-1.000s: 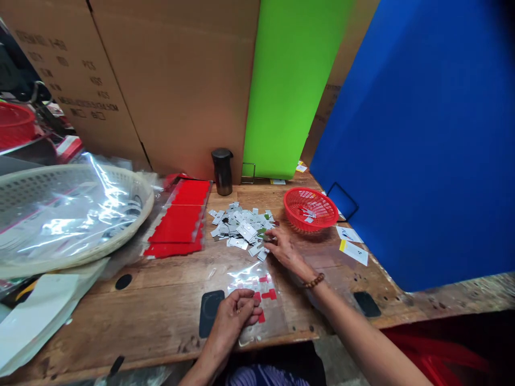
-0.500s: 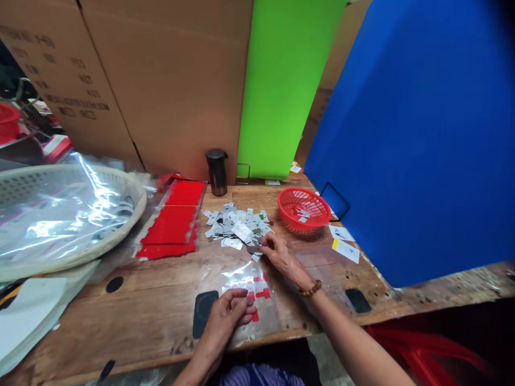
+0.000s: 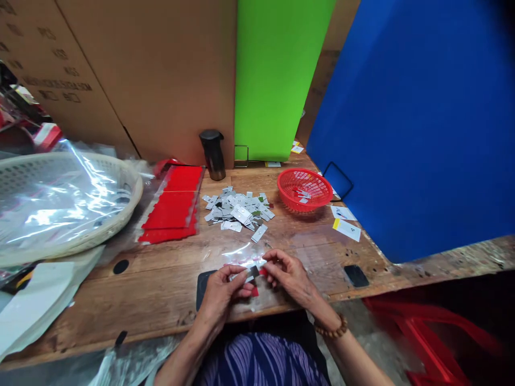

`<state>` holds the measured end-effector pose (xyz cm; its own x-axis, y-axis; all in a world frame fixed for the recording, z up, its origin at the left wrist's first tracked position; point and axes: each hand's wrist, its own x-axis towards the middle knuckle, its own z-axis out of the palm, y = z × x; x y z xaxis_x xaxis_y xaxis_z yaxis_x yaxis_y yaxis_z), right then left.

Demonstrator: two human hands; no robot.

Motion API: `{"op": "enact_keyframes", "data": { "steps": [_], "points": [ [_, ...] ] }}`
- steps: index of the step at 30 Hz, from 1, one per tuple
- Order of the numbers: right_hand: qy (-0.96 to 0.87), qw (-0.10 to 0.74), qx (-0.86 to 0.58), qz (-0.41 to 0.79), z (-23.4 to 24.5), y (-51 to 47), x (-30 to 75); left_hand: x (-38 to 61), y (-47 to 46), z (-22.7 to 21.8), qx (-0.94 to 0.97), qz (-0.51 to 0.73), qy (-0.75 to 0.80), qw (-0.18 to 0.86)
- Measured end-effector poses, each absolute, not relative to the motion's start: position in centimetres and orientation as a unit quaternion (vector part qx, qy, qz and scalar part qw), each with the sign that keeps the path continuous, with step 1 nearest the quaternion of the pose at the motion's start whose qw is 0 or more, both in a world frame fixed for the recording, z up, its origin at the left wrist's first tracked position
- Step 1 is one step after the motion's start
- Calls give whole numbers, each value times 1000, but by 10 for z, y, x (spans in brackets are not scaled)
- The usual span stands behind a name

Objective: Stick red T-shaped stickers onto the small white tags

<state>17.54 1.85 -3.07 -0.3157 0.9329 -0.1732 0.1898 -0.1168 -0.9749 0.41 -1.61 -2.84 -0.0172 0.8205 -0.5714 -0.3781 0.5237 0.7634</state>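
Observation:
My left hand [image 3: 225, 289] and my right hand [image 3: 287, 273] meet over the near edge of the wooden table [image 3: 161, 300]. Together they pinch a small grey card [image 3: 252, 272] between their fingertips. Under them lies a clear plastic sheet [image 3: 245, 254] with small red pieces stuck on it. A pile of small grey and white cards [image 3: 237, 212] is spread on the table just beyond the hands.
A red mesh basket [image 3: 304, 190] stands right of the pile. Red sheets in plastic [image 3: 175, 206] lie to the left, beside a big cream basket [image 3: 68, 203] holding clear bags. A black cylinder [image 3: 212, 154] stands at the back. Cardboard, green and blue panels wall the table.
My right hand left the pile and came back toward me with a small card. My left hand lifted to meet it, and both now hold the card.

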Motion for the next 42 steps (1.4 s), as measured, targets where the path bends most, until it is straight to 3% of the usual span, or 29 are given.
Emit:
{"op": "enact_keyframes", "data": {
  "steps": [4, 11, 16, 25, 42],
  "points": [
    [-701, 317, -528, 360, -37, 14, 184, 1, -10, -25, 145, 471, 566, 661],
    [-740, 277, -552, 268, -35, -2, 171, 3, -2, -25, 168, 467, 572, 653],
    [-741, 266, -559, 261, -33, 1, 170, 8, -2, -35, 160, 474, 574, 648],
    [-714, 361, -547, 246, -51, -15, 167, 13, -3, -44, 182, 485, 574, 634],
    [-696, 328, -582, 263, -36, -7, 164, 10, -5, -45, 191, 478, 579, 632]
  ]
}}
